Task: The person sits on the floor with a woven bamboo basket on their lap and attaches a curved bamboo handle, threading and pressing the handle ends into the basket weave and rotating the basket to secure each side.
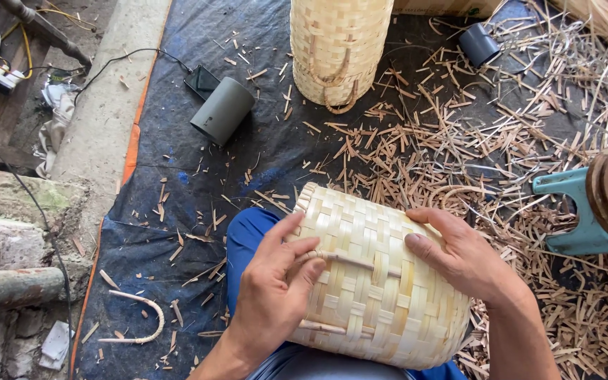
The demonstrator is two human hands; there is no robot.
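Woven bamboo basket (378, 281) on its side across the lap, between both hands. Left hand (272, 295) pinching a thin rattan strip (350, 259) against the weave; right hand (462, 257) spread flat on the basket's upper side. Second woven basket (339, 46) upright beyond, interior hidden.

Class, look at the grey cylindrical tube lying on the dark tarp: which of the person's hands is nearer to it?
Left. The left hand grips the pale woven bamboo basket directly below the grey cylindrical tube; the right hand rests on the basket's far side, farther away.
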